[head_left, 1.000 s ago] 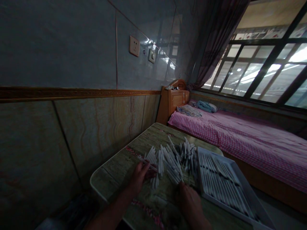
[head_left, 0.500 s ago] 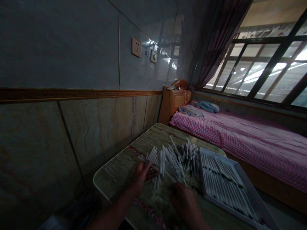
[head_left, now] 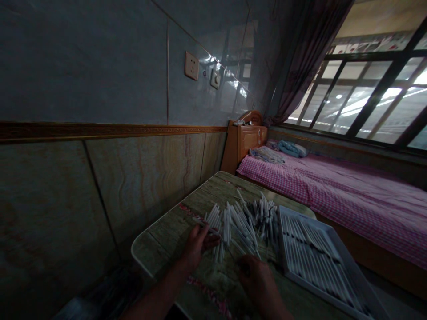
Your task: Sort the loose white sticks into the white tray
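My left hand [head_left: 196,244] is closed around a slim white pen barrel [head_left: 211,228], which lies slantwise across the fingers at the left of the loose pieces. Lower and to the right, my right hand [head_left: 256,278] is closed in a pinch near the tabletop. A thin dark line shows by its fingertips, too faint to name. Between and beyond the hands lie loose white pen barrels [head_left: 244,227] in a fanned heap. Beside them is a bundle of dark-and-white pen pieces [head_left: 264,215]. Shadow hides the right fingertips in part.
A pale shallow tray [head_left: 328,226] with rows of white, dark-banded pens stands at the table's right. The green patterned table [head_left: 163,249] has rounded corners and stands near the tiled wall [head_left: 150,178]. A bed [head_left: 320,173] with a pink checked cover lies beyond.
The whole view has shifted very slightly. Both hands keep nearly the same place and grip, and the heaps and tray look unchanged.
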Action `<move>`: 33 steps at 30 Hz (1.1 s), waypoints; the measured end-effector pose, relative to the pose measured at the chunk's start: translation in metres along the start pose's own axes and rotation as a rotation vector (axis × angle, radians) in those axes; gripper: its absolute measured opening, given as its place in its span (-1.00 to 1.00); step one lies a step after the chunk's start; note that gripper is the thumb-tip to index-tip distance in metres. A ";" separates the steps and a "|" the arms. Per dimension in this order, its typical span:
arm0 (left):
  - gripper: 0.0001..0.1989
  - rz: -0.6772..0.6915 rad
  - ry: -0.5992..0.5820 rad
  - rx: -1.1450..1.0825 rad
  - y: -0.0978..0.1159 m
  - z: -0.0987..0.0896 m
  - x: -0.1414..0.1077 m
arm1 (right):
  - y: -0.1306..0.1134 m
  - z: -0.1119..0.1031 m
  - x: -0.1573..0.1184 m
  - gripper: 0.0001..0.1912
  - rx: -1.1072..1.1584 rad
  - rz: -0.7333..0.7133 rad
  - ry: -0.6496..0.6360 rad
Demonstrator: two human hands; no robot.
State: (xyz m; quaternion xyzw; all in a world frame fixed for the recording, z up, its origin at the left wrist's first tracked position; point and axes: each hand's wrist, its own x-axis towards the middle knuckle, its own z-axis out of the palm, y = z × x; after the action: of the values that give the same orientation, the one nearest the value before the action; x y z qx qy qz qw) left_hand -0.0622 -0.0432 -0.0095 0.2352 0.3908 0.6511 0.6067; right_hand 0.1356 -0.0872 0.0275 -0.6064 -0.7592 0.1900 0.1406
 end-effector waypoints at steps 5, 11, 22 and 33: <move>-0.56 0.014 -0.030 0.029 0.000 0.000 -0.002 | -0.002 -0.004 -0.001 -0.67 -0.002 0.001 -0.019; -0.56 0.023 -0.034 0.079 0.001 0.002 -0.004 | -0.001 -0.001 -0.002 -0.66 -0.113 0.020 -0.014; -0.54 0.050 -0.046 0.208 0.000 0.004 -0.006 | -0.001 -0.001 -0.006 -0.69 -0.241 0.012 0.014; -0.52 0.058 -0.073 0.279 -0.007 0.004 -0.006 | 0.008 0.015 -0.001 -0.76 -0.166 -0.105 0.135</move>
State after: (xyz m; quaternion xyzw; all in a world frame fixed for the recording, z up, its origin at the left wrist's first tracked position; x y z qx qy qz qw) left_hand -0.0539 -0.0483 -0.0120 0.3518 0.4481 0.5988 0.5629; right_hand 0.1357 -0.0883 0.0102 -0.5868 -0.7919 0.0776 0.1503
